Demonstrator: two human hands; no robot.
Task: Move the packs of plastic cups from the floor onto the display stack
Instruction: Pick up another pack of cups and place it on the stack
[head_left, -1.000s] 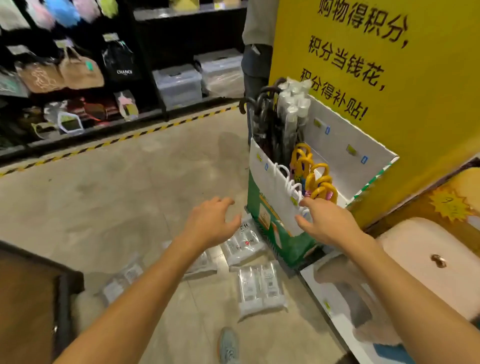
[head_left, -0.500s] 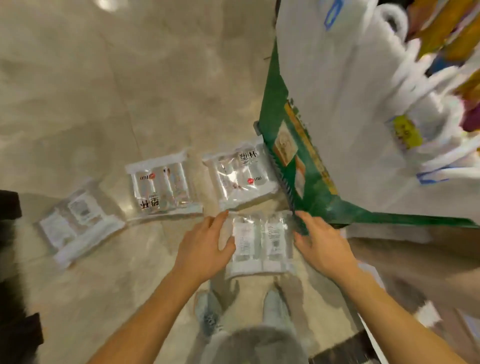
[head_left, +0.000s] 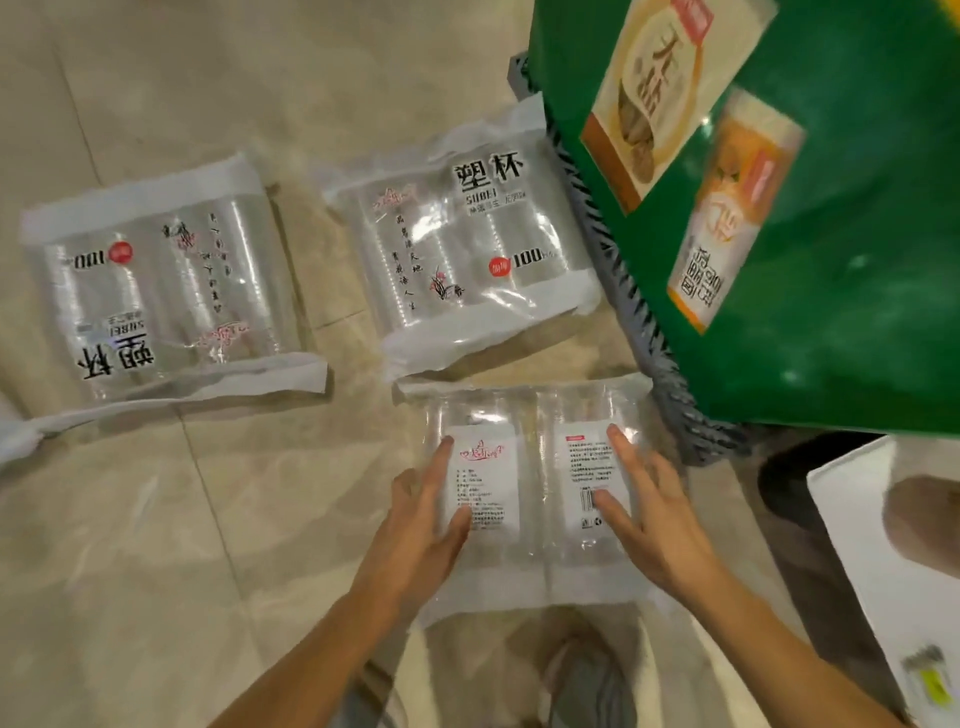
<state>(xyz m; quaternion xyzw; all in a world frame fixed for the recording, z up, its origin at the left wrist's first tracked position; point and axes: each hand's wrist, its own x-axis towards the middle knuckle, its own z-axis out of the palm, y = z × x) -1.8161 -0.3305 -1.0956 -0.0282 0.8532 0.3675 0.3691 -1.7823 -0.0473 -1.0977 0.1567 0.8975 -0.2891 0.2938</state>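
Clear crinkly flat pack (head_left: 535, 457) under left hand (head_left: 421, 514), right hand (head_left: 649, 519)

One wide-angle camera on the person's head looks steeply down, almost straight at the floor (head_left: 156, 545), from close above it. The left hand (head_left: 421, 514) and right hand (head_left: 649, 519) enter from the bottom edge, the nearest pack of cups (head_left: 535, 493) lies at lower centre, and a green box (head_left: 831, 286) crowds the upper right.
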